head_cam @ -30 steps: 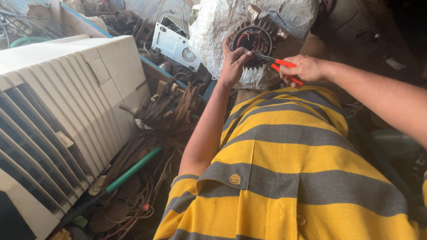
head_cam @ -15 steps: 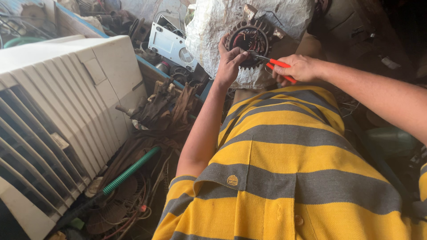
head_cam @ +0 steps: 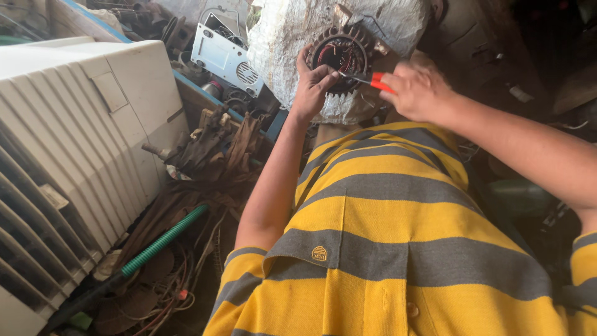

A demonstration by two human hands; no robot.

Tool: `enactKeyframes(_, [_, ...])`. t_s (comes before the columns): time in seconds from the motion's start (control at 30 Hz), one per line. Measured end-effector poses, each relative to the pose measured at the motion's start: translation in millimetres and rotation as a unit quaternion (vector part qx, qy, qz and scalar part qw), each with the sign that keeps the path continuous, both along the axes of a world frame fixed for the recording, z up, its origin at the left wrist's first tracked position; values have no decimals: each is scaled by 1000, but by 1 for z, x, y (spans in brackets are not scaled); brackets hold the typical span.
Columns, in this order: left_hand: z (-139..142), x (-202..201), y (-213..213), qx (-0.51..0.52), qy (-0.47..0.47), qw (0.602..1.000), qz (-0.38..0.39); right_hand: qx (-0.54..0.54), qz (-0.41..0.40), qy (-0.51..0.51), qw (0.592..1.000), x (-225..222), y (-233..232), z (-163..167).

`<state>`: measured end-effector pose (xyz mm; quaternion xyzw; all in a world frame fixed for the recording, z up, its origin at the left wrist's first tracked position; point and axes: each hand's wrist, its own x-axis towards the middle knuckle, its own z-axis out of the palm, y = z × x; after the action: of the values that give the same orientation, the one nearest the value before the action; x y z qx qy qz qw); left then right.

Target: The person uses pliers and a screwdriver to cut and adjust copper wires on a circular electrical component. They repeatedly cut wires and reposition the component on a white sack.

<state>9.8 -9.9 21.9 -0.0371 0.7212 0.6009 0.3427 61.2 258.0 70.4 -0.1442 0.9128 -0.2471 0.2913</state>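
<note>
A round motor stator [head_cam: 341, 55] with dark teeth and copper windings rests against a whitish sack [head_cam: 292, 37] at the top of the head view. My left hand [head_cam: 313, 84] grips the stator's lower left edge. My right hand [head_cam: 418, 88] holds red-handled pliers [head_cam: 370, 79], whose metal tip points left into the stator's windings, right beside my left fingers. My yellow and grey striped shirt [head_cam: 385, 236] fills the lower middle of the view.
A big white louvred casing [head_cam: 74, 155] stands at the left. Beside it lie brown scrap, wires and a green corrugated hose [head_cam: 163, 239]. A small white vented box [head_cam: 225, 53] sits at the back. Dark clutter fills the right side.
My right hand has closed in on the stator, bringing the pliers' tip to the windings. My left hand stays on the stator. The view has shifted slightly.
</note>
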Motion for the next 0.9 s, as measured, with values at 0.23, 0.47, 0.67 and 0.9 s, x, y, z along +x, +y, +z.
enactKeyframes(0.23, [-2, 1, -1, 5, 18, 1000, 6, -234, -216, -567, 760, -20, 8, -20])
enactKeyframes(0.47, [-15, 3, -7, -11, 57, 998, -6, -331, -225, -523, 752, -9, -1, -22])
enactKeyframes(0.67, [-22, 9, -14, 26, 11, 1000, 8, -274, -210, -545, 764, -17, -4, -16])
enactKeyframes(0.9, [-24, 10, -15, 28, 52, 998, 1, -315, -155, -483, 802, -20, 0, -12])
